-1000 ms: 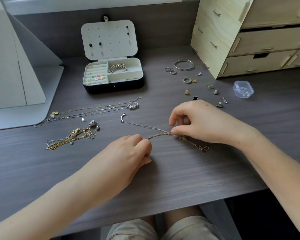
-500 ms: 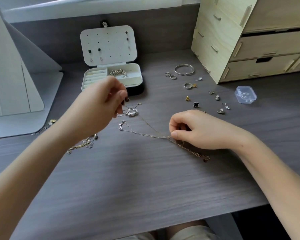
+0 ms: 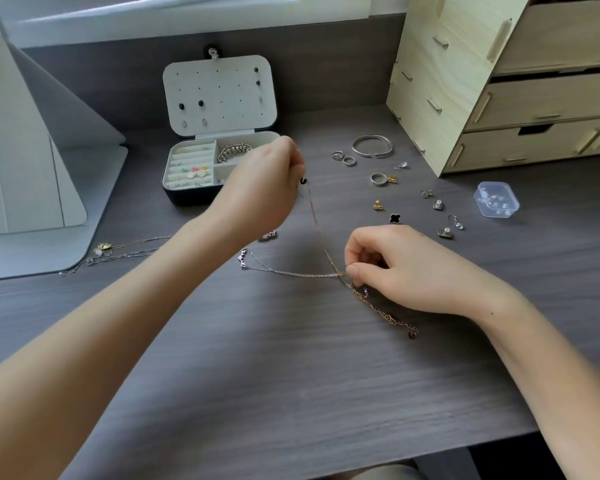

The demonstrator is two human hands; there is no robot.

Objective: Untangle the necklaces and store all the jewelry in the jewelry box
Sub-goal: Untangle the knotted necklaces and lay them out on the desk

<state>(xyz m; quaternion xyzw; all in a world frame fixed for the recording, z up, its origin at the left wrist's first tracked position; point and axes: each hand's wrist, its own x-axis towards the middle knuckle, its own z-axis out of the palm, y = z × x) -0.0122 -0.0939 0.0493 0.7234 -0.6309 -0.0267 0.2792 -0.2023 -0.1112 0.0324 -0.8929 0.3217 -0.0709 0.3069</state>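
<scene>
Necklaces, two of them crossed in a knot, lie between the hands. The left hand (image 3: 260, 188) is raised off the desk (image 3: 291, 393), its fingers pinching the upper end of the gold chain (image 3: 317, 230) beside a small black pendant (image 3: 303, 181). From there the chain slants down to the right hand (image 3: 406, 268), which rests on the desk with its fingers curled and its thumb and forefinger pinching the knot. The gold chain's tail (image 3: 388, 315) trails from under the right hand toward the person. The silver chain (image 3: 291, 273) runs flat on the desk from the knot leftward, ending just below the left wrist.

The jewelry box (image 3: 191, 199) stands open behind the left hand and partly hidden by it, its lid (image 3: 219, 95) upright with a few studs pinned on it. A beaded bracelet (image 3: 234, 152) sits in one compartment and small pieces in the slotted side.

Beyond the right hand lie a black clover piece (image 3: 395, 218), gold studs (image 3: 379, 205), several earrings (image 3: 445, 232), rings (image 3: 349, 161) and a silver bangle (image 3: 372, 146). A clear plastic case (image 3: 496, 199) is further to the right, and a wooden drawer unit (image 3: 499, 98) stands behind it.

Left of the left forearm, more thin necklaces (image 3: 125, 249) stretch across the desk, their far ends lying on a pale folded stand (image 3: 32, 185).
</scene>
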